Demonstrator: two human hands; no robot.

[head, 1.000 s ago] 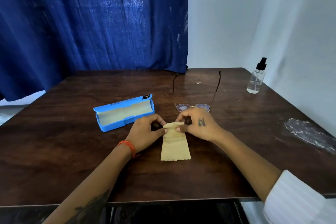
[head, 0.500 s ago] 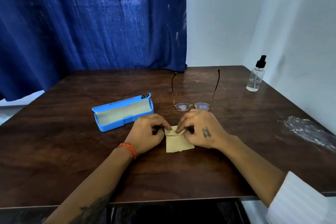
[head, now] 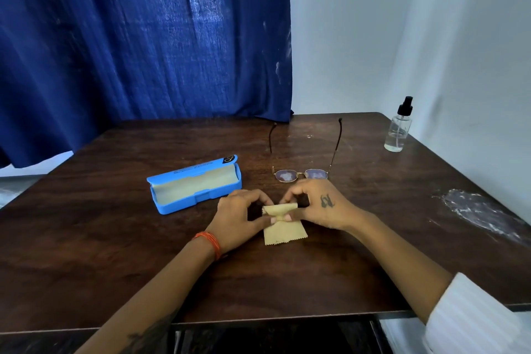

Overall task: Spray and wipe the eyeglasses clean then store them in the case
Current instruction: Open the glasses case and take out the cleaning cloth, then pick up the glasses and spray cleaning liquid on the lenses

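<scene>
While pinching the small tan microfibre cloth against the dark wood-grain counter, working it with both hands: left hand and right hand meeting thumb to thumb at the cloth's middle, each grip narrow and closed on the fabric. Rolling or folding over at the far edge, with the near zigzag-cut edge lying flat. Sitting just beyond the right hand, apart from the cloth, the thin gold-rimmed eyeglasses, lenses smudged and facing the person, both temples unfolded and pointing away. Lying open to the left of the eyeglasses, the bright blue hard plastic case, pale lining showing, just beside the left hand. Standing upright well apart at the far right corner, the clear spray bottle with a black nozzle.
</scene>
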